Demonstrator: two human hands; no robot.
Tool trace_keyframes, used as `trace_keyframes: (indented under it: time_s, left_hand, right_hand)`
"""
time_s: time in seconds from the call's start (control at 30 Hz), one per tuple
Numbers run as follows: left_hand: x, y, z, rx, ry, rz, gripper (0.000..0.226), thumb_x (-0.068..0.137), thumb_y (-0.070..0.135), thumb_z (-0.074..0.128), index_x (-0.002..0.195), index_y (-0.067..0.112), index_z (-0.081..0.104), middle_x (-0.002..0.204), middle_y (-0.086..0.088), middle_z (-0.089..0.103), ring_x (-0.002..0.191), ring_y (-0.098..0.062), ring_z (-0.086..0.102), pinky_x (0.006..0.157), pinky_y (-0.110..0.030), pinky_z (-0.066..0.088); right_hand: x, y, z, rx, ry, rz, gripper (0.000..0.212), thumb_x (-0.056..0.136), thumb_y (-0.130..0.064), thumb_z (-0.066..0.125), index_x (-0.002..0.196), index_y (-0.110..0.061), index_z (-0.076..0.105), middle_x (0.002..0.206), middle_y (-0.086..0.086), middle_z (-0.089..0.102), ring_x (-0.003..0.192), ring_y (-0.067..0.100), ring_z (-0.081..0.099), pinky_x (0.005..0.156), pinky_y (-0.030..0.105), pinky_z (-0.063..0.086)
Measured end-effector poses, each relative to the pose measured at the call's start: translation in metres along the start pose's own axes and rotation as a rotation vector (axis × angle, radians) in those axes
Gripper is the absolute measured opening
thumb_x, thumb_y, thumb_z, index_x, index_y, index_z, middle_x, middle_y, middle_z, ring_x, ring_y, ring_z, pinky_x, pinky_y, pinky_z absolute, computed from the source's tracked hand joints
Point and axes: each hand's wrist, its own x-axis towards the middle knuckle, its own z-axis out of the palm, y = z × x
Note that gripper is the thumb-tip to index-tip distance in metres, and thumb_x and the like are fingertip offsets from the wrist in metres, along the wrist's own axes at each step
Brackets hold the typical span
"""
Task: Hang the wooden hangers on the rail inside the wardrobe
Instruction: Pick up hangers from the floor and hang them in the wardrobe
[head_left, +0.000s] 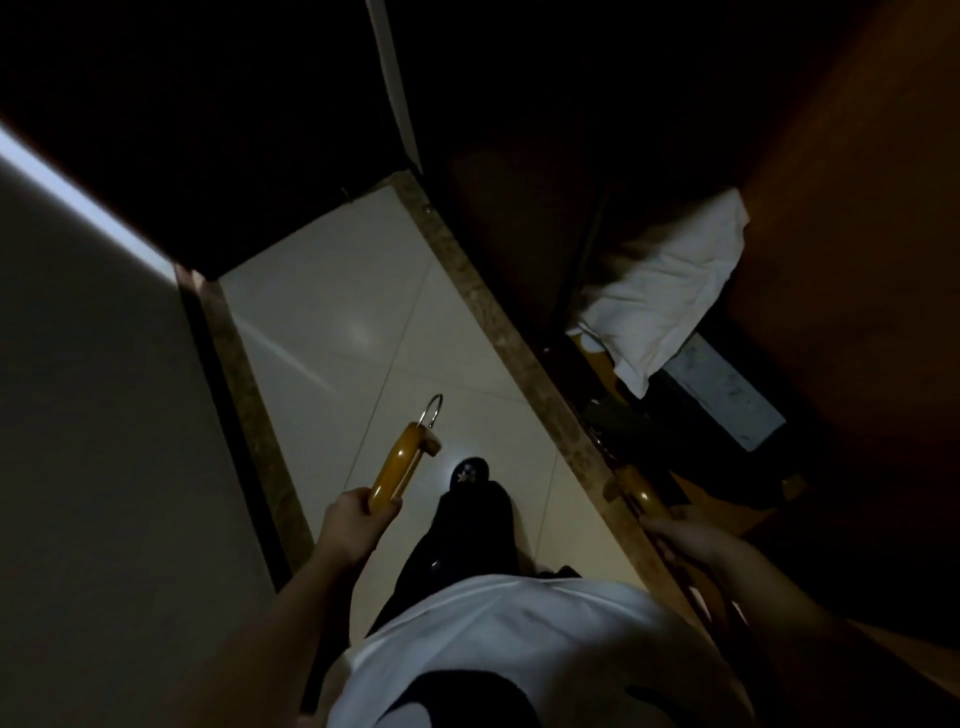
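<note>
Wooden hanger (395, 465) is gripped at one end by the left hand (353, 525), reaching ahead of it. A second hanger (643, 496) seems clasped by the right hand (685, 532). No rail is shown, so both are judged unhung.

A glossy pale tiled floor (332, 312) is dimly lit and edged on both sides by speckled brown stone strips (498, 322). A plain grey wall (93, 415) at the left is bordered by a bright band of light (78, 202).
</note>
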Motion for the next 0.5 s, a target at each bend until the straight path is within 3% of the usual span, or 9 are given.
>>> trace_keyframes:
  time_s: [0.13, 0.23, 0.33, 0.43, 0.5]
  left_hand:
    - [0.062, 0.044, -0.045, 0.018, -0.039, 0.087, 0.023, 0.087, 0.028, 0.062, 0.076, 0.008, 0.057, 0.06, -0.006, 0.051, 0.051, -0.017, 0.048, 0.051, -0.027, 0.04]
    - [0.102, 0.088, -0.072, 0.068, -0.108, 0.205, 0.022, 0.086, 0.029, 0.063, 0.075, 0.012, 0.055, 0.062, -0.007, 0.051, 0.052, -0.017, 0.048, 0.05, -0.027, 0.04]
    - [0.133, 0.13, -0.088, 0.157, -0.199, 0.327, 0.024, 0.084, 0.03, 0.066, 0.079, 0.008, 0.057, 0.062, -0.006, 0.05, 0.053, -0.017, 0.048, 0.05, -0.027, 0.039]
    - [0.158, 0.174, -0.095, 0.444, -0.225, 0.506, 0.03, 0.082, 0.037, 0.066, 0.077, 0.008, 0.057, 0.062, -0.003, 0.05, 0.057, -0.017, 0.051, 0.052, -0.025, 0.036]
    - [0.167, 0.206, -0.091, 0.752, -0.139, 0.655, 0.029, 0.084, 0.042, 0.061, 0.077, 0.015, 0.056, 0.069, -0.001, 0.056, 0.065, -0.018, 0.056, 0.055, -0.025, 0.036]
  right_hand:
    - [-0.005, -0.072, 0.02, 0.089, 0.098, -0.111, 0.016, 0.085, -0.023, 0.063, 0.094, -0.016, 0.052, 0.084, 0.006, 0.057, 0.082, 0.024, 0.056, 0.065, 0.03, 0.044]
    - [-0.008, -0.111, 0.03, 0.133, 0.235, -0.192, 0.021, 0.084, -0.022, 0.066, 0.096, -0.013, 0.052, 0.093, 0.011, 0.059, 0.095, 0.03, 0.058, 0.084, 0.038, 0.048]
    - [-0.015, -0.138, 0.028, 0.057, 0.441, -0.261, 0.022, 0.083, -0.029, 0.066, 0.093, -0.012, 0.055, 0.086, 0.005, 0.058, 0.09, 0.026, 0.058, 0.076, 0.03, 0.044]
    - [-0.028, -0.156, 0.017, -0.005, 0.666, -0.246, 0.023, 0.085, -0.034, 0.062, 0.091, -0.014, 0.056, 0.083, 0.003, 0.059, 0.081, 0.023, 0.056, 0.072, 0.03, 0.041]
    - [-0.036, -0.164, 0.009, -0.005, 0.788, -0.234, 0.02, 0.086, -0.037, 0.06, 0.089, -0.017, 0.055, 0.082, 0.003, 0.061, 0.081, 0.024, 0.059, 0.074, 0.033, 0.045]
